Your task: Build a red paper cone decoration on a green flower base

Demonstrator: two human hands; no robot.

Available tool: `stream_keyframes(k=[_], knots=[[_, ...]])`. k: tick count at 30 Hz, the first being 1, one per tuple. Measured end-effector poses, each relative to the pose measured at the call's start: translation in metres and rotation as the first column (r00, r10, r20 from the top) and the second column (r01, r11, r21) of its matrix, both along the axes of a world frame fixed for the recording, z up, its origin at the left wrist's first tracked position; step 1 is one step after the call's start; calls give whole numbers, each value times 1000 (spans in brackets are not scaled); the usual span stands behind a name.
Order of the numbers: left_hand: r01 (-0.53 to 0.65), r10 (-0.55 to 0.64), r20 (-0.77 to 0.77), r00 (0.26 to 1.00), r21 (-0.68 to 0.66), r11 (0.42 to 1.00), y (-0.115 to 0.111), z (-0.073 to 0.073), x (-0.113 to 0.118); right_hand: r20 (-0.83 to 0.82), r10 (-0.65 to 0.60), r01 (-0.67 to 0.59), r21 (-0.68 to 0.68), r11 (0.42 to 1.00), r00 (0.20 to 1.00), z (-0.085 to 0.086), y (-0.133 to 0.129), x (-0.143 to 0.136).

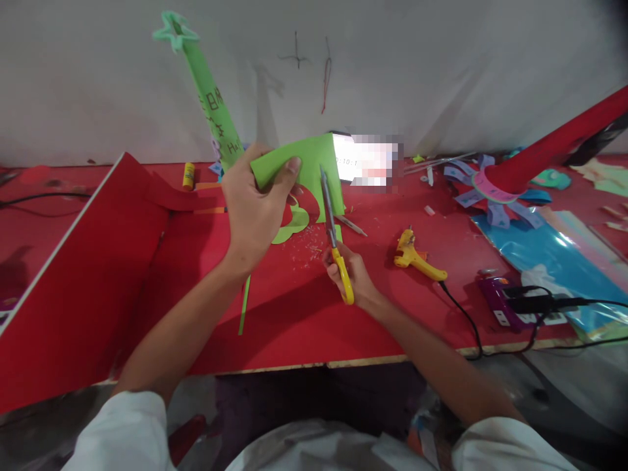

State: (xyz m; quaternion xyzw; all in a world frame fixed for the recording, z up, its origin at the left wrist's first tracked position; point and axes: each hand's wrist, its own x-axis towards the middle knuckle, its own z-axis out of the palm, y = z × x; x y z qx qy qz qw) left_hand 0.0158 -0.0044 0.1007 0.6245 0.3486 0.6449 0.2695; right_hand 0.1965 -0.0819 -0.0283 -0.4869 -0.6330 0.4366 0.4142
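A folded piece of green paper (309, 160) is pinched in my left hand (258, 203), its thumb on top, and raised over the red table. My right hand (350, 271) is closed round the yellow handle of a pair of scissors (330, 209). The scissor blades point up and away, lying against the right part of the green paper. Below the paper, a green cutout with rounded edges (293, 226) rests on the red surface, partly covered by my left hand.
A yellow glue gun (417, 258) with a black cable lies right of my right hand. At the left stands a red board (83, 281). Behind are a green tube with a star (209, 91), a glue stick (188, 176) and a lit phone (360, 160). A purple box (503, 304) sits at the right.
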Motion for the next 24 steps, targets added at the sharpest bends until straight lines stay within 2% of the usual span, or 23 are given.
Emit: stream_keyframes(k=[4, 11, 17, 24], knots=[[-47, 46, -24, 999, -12, 999, -5, 3, 3, -77, 22, -20, 20, 1000, 997, 4, -2, -6], [-30, 29, -32, 999, -13, 999, -8, 4, 4, -95, 24, -20, 40, 999, 995, 4, -2, -1], [-54, 54, -51, 997, -3, 999, -8, 4, 3, 20, -29, 27, 62, 998, 999, 6, -1, 3], [-48, 47, -20, 999, -42, 998, -7, 3, 3, 45, -82, 83, -19, 996, 996, 12, -5, 2]])
